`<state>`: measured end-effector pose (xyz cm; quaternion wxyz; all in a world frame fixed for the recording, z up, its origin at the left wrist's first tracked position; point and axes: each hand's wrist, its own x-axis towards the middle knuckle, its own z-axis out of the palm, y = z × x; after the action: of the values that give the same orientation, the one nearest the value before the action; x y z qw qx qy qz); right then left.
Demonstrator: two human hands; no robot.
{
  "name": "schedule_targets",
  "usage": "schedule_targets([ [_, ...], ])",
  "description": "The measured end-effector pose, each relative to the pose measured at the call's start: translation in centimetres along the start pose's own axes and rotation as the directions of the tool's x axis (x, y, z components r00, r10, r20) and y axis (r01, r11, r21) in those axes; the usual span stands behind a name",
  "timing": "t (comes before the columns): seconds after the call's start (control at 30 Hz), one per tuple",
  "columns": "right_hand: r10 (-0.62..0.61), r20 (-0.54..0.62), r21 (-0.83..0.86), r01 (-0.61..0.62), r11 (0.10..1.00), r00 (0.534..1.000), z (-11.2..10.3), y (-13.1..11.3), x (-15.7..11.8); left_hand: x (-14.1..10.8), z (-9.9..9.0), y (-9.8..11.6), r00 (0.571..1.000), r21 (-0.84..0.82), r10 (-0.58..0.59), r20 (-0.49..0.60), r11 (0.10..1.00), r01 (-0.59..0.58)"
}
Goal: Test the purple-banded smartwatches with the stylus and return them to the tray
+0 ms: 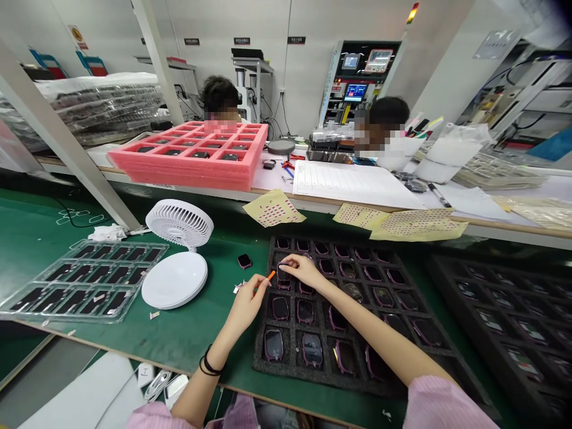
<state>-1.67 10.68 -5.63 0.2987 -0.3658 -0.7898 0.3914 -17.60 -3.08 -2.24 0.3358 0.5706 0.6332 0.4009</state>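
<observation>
At foam tray, right hand holds dark, rounded watch.

We see the right foam tray cut off by the edge, its contents blurred; our right forearm hides part of the middle tray.

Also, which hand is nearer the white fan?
Left. The left hand is just right of the white fan; the right hand is farther right, over the black foam tray.
</observation>
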Motion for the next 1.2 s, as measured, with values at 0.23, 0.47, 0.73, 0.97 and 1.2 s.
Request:
schedule_targets([
  [0.23, -0.040, 0.046, -0.375, 0.055, 0.926, 0.998, 0.7, -1.2, -1.0, -0.1, 0.1, 0.0, 1.000, 0.012, 0.006, 0.001, 1.000, -0.006],
  [0.47, -0.078, 0.080, -0.540, 0.109, 0.835, 0.994, 1.7, -2.7, -2.1, -0.2, 0.1, -0.6, 1.000, 0.025, -0.002, -0.005, 1.000, 0.002],
  [0.73, -0.029, 0.054, -0.458, 0.051, 0.888, 0.998, 2.6, -2.9, -2.1, -0.4, -0.1, -0.6, 0.999, 0.045, -0.016, -0.027, 0.999, 0.018],
  [0.97, 0.095, 0.057, 0.280, -0.107, 0.954, 0.994, 2.8, -3.1, -2.1, -0.3, -0.2, -1.0, 1.000, -0.107, -0.025, 0.015, 0.994, 0.026],
  [1.2, 0.214, 0.183, 0.789, -0.274, 0.549, 0.959, 2.0, -4.4, -2.5, -0.2, 1.1, 0.8, 0.978, -0.354, -0.112, 0.174, 0.920, 0.169],
])
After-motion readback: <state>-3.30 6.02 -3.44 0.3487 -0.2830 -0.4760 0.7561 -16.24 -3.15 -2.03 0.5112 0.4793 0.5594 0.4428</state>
